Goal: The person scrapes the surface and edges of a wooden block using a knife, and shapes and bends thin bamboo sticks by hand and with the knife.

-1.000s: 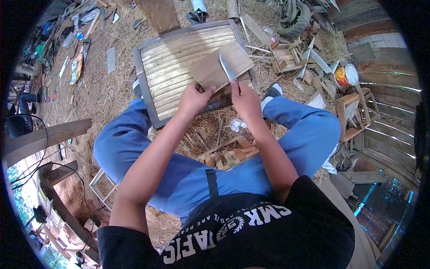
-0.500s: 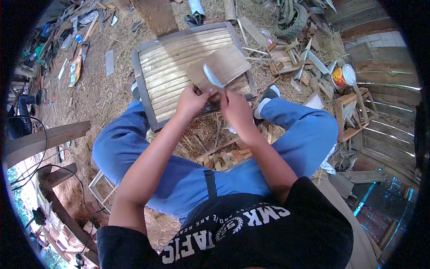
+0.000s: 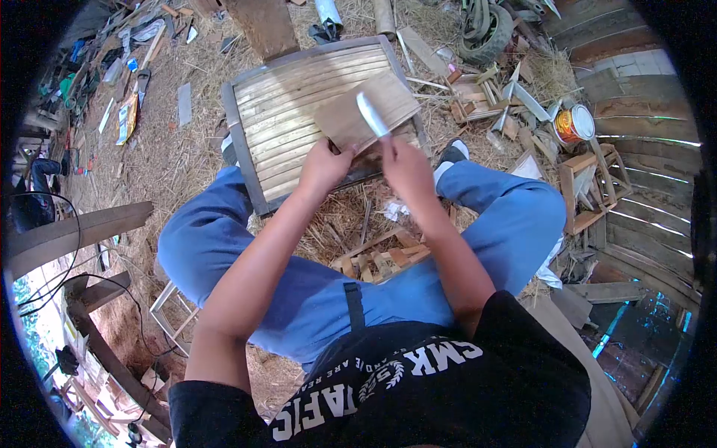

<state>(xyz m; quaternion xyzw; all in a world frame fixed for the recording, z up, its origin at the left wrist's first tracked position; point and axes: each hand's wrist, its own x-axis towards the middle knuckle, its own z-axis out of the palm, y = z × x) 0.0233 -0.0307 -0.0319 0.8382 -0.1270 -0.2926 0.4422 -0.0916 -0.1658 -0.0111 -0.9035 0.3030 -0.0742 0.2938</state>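
My right hand [image 3: 405, 166] is closed round the handle of a knife [image 3: 371, 115] with a pale, broad blade pointing up and left. The blade is over a thin brown wooden board [image 3: 347, 113]; I cannot tell whether it touches. With my left hand [image 3: 326, 163] I pinch the near left edge of that board, thumb along its rim. Under the board lies a slatted wooden panel [image 3: 276, 123] in a dark grey frame, set between my feet. The board slants across the panel's right half.
A wooden post [image 3: 260, 28] rises behind the panel. Wood scraps [image 3: 388, 257] lie on the straw below my hands. At right are a paint bucket [image 3: 573, 124], a wooden crate [image 3: 590, 187] and a tyre [image 3: 487, 37]. A curved beam [image 3: 82, 231] juts in at left.
My right hand and the knife have moved right and slightly down along the board's near edge, and the blade has swung more upright. My left hand keeps its hold on the board.
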